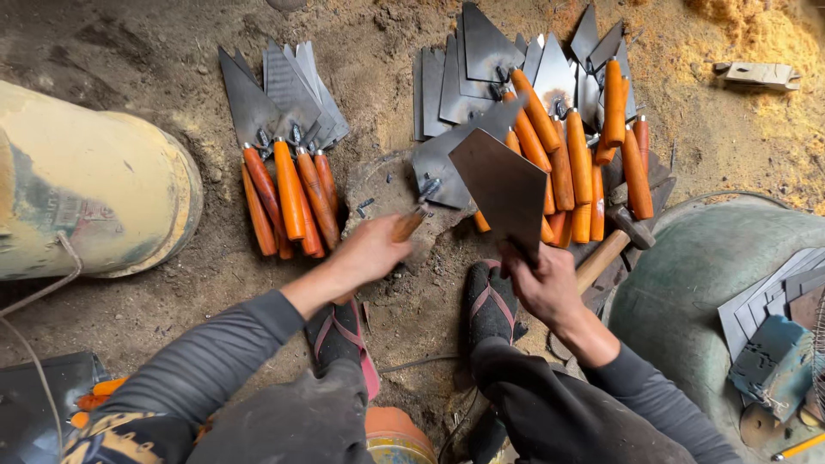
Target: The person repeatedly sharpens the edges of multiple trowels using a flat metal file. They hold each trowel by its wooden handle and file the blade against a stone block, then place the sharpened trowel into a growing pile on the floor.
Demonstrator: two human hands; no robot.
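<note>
Left hand [371, 251] closed around the orange wooden handle [410, 225] of a trowel [447, 163], blade resting flat on a round stone block [387, 193] set in the dirt floor [172, 283]. Long axis running from the fingers up and to the right, blade tip away from the body. Right hand [546, 283] gripping a bare steel blade [503, 189] by its narrow end, fingers wrapped tight, broad end raised and overlapping the trowel just beside it. Right hand nearer to the hammer [614, 245], lying directly to its right, wooden shaft pointing toward the wrist. Finished trowels heaped behind [576, 163]; a smaller fanned batch [288, 185] to the left, well apart. Yellow drum [94, 189] far left. Feet in striped socks [490, 301] planted between both arms, close under the work.
</note>
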